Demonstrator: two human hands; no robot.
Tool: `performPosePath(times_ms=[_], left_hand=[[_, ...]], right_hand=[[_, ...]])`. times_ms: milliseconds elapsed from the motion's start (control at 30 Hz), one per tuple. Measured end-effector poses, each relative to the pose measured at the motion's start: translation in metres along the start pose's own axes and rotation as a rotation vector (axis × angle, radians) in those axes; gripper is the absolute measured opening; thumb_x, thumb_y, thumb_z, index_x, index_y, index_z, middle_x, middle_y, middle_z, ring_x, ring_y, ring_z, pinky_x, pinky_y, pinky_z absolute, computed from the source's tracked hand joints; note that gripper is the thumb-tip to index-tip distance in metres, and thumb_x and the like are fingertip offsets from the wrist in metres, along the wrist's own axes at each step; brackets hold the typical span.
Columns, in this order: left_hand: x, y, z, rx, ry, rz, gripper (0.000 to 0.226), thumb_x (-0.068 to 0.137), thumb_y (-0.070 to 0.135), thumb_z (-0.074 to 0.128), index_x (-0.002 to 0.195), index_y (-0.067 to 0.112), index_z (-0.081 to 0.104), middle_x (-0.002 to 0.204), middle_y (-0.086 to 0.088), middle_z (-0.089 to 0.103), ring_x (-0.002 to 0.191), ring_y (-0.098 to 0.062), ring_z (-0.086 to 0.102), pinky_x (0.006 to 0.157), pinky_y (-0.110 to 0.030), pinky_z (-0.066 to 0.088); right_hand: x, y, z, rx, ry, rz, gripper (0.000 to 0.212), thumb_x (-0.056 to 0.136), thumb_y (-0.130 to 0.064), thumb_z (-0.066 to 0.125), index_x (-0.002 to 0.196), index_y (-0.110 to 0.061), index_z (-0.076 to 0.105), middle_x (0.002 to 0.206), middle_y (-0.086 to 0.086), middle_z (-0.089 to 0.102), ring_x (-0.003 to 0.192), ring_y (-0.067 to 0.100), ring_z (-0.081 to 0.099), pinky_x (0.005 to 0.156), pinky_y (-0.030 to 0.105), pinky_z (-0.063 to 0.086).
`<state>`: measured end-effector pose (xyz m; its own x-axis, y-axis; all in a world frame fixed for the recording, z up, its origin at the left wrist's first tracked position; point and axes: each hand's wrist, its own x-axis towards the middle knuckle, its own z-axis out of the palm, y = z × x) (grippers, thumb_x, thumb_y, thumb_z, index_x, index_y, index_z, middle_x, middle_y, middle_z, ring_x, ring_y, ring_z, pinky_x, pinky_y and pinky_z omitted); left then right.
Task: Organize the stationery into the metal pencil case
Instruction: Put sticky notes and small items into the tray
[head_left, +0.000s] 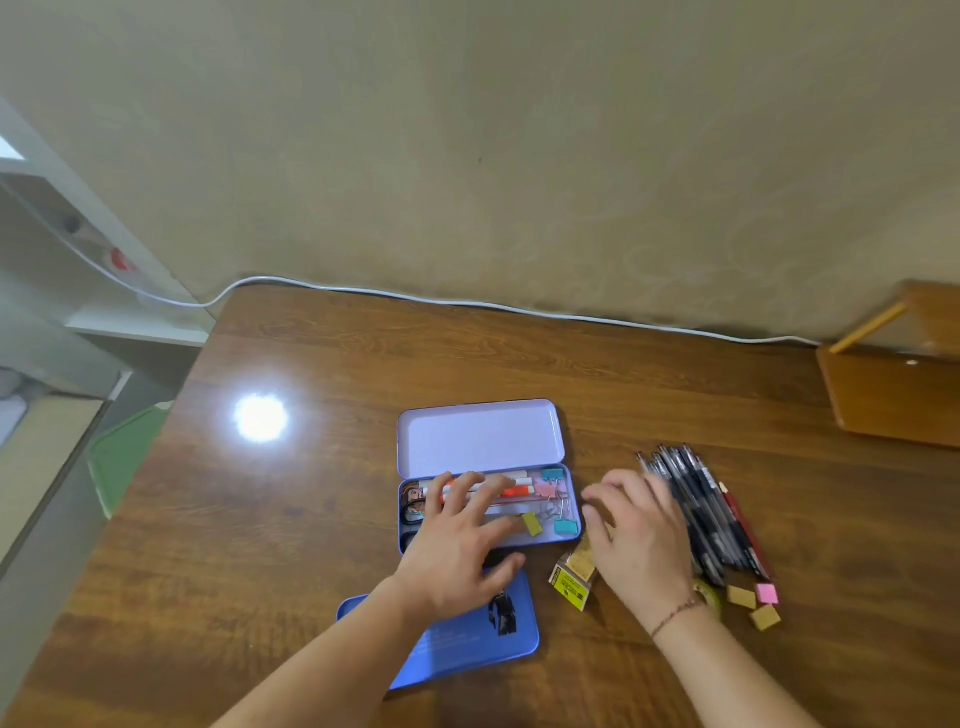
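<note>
- One camera only, worn on the person's head, looking forward and steeply down at the brown wooden table (322, 519).
- Wide-angle: the beige wall (519, 156) fills the upper half.
- It sits close, both forearms entering from the bottom edge beside the open lilac metal pencil case (480, 439).

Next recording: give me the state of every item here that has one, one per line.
Metal pencil case: open, lid back, partly filled.
Pens: loose on the table, outside the case.
Binder clips: inside the case.
Staple box: on the table.
Left hand: fingers spread over the case.
Right hand: open, beside the pens.
</note>
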<state>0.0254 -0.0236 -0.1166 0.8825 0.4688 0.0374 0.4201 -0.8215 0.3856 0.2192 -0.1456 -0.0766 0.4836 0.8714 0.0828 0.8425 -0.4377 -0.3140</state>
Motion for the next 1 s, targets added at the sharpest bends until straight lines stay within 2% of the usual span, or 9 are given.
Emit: performPosePath(times_ms=[133,233,400,600,733,800,867,933,1000], left_hand=[[0.0,-0.001,0.001,0.028,-0.034,0.037,0.033,0.088,0.056,0.05,0.118,0.043,0.058,0.148,0.006,0.038,0.132,-0.029,0.031,0.112,-0.056,0.013],[0.0,-0.001,0.0,0.003,-0.008,0.04,0.029,0.088,0.054,0.052,0.114,0.042,0.06,0.147,0.007,0.04,0.131,-0.028,0.033,0.113,-0.051,0.012],[-0.004,0.0,-0.003,-0.112,0.074,0.003,0.02,0.09,0.047,0.054,0.105,0.037,0.063,0.141,0.007,0.046,0.129,-0.026,0.034,0.109,-0.047,0.021],[-0.019,0.004,-0.011,-0.109,0.101,-0.005,0.019,0.09,0.046,0.054,0.101,0.034,0.065,0.139,0.005,0.048,0.129,-0.025,0.034,0.108,-0.047,0.023],[-0.029,0.006,-0.023,-0.117,0.124,-0.019,0.021,0.091,0.046,0.052,0.103,0.034,0.065,0.139,0.008,0.048,0.131,-0.024,0.031,0.11,-0.042,0.02],[-0.034,0.005,-0.029,-0.121,0.148,-0.018,0.021,0.092,0.045,0.051,0.105,0.035,0.064,0.139,0.009,0.048,0.131,-0.023,0.03,0.11,-0.04,0.018],[-0.039,0.002,-0.033,-0.119,0.182,0.002,0.02,0.093,0.043,0.053,0.107,0.033,0.064,0.134,0.008,0.051,0.128,-0.023,0.034,0.109,-0.041,0.022],[-0.043,0.002,-0.037,-0.141,0.194,0.025,0.023,0.093,0.041,0.055,0.111,0.029,0.064,0.123,0.01,0.059,0.119,-0.021,0.043,0.103,-0.04,0.032],[-0.046,0.007,-0.041,-0.222,0.121,0.033,0.031,0.094,0.042,0.054,0.121,0.029,0.06,0.105,0.012,0.065,0.102,-0.013,0.051,0.092,-0.034,0.042]], right_hand=[[-0.047,0.007,0.006,-0.115,-0.102,0.007,0.024,0.081,-0.04,0.062,0.102,-0.031,0.067,0.102,-0.014,0.059,0.097,0.011,0.048,0.076,0.029,0.044],[-0.059,0.003,0.012,-0.148,-0.18,0.093,0.041,0.083,-0.051,0.057,0.116,-0.027,0.064,0.115,-0.011,0.061,0.106,0.014,0.049,0.081,0.034,0.047],[-0.052,-0.007,0.015,-0.208,-0.281,0.179,0.073,0.075,-0.068,0.056,0.135,-0.029,0.045,0.139,-0.009,0.041,0.121,0.017,0.038,0.092,0.037,0.043],[-0.05,-0.005,0.012,-0.149,-0.245,0.239,0.068,0.078,-0.062,0.059,0.136,-0.031,0.041,0.137,-0.01,0.042,0.121,0.015,0.039,0.095,0.034,0.04],[-0.052,-0.005,0.007,-0.257,-0.265,0.192,0.05,0.09,-0.051,0.045,0.135,-0.03,0.043,0.141,-0.009,0.046,0.124,0.014,0.044,0.101,0.033,0.037],[-0.054,-0.005,0.0,-0.244,-0.214,0.198,0.038,0.093,-0.042,0.042,0.129,-0.033,0.05,0.127,-0.012,0.06,0.115,0.01,0.054,0.093,0.029,0.043],[-0.056,-0.011,-0.01,-0.159,-0.115,0.217,0.028,0.093,-0.035,0.047,0.117,-0.031,0.06,0.1,-0.01,0.07,0.094,0.012,0.063,0.071,0.024,0.046],[-0.06,-0.024,-0.019,-0.053,-0.06,0.186,0.019,0.091,-0.028,0.053,0.107,-0.028,0.064,0.081,-0.007,0.069,0.074,0.012,0.062,0.053,0.017,0.037],[-0.065,-0.047,-0.023,-0.001,-0.081,0.071,0.011,0.091,-0.025,0.056,0.1,-0.029,0.061,0.074,-0.008,0.067,0.064,0.013,0.061,0.047,0.019,0.031]])
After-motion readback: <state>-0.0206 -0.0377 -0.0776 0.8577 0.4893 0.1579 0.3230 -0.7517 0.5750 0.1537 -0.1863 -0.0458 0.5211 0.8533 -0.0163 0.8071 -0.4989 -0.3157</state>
